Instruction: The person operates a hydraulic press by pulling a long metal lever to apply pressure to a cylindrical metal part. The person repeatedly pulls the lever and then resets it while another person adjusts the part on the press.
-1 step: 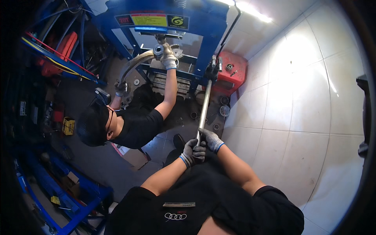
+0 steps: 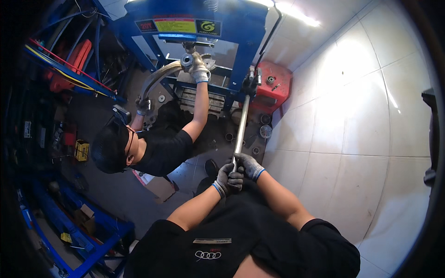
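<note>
My left hand (image 2: pixel 228 180), in a grey-black work glove, is closed round the near end of a long silver metal pipe (image 2: pixel 242 125). Just ahead of it, my right hand (image 2: pixel 249 166), gloved alike, also grips the pipe. The far end of the pipe meets a dark pump-like fitting (image 2: pixel 251 83) on the right side of a blue shop press (image 2: pixel 252 46). Under the press ram, a co-worker's gloved hand (image 2: pixel 199 69) steadies a curved metal arm (image 2: pixel 160 74) with a round bushing end (image 2: pixel 187 60). The co-worker's other hand (image 2: pixel 143 105) is at the arm's lower end.
A person in black (image 2: pixel 162 150) crouches to my left. By the white tiled wall (image 2: pixel 343 120) stands a red stool-like stand (image 2: pixel 274 85) with small metal parts on it. Several metal rings and a clear tub (image 2: pixel 265 132) lie on the floor. Blue racks (image 2: pixel 106 236) stand at left.
</note>
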### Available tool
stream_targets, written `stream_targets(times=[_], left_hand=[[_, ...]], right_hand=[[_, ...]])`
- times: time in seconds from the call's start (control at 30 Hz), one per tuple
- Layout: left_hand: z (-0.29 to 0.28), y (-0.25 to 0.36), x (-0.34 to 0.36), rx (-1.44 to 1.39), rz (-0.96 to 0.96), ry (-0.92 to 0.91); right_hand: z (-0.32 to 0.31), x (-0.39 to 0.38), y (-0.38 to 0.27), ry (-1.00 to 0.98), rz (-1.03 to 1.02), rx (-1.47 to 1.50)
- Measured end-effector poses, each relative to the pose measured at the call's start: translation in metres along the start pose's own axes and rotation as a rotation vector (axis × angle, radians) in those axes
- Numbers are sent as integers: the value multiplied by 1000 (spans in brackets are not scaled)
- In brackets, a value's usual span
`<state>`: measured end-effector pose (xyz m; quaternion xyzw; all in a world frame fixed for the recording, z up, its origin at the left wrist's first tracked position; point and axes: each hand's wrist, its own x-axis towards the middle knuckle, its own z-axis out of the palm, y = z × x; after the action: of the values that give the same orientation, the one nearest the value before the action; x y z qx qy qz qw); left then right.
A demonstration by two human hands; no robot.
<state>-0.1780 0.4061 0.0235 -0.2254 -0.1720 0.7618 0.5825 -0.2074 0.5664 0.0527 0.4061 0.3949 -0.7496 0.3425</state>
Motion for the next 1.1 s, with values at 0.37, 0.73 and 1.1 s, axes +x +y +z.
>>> stream_targets(times=[0.37, 0.73, 1.1], left_hand=[[32, -19, 15, 1686, 91, 1314], [24, -18, -12, 416, 343, 578], [7, -20, -19, 186, 258, 164]], right_hand=[[25, -34, -18, 389, -107, -888], [11, -19, -15, 251, -111, -681], [7, -12, -20, 127, 9, -565]])
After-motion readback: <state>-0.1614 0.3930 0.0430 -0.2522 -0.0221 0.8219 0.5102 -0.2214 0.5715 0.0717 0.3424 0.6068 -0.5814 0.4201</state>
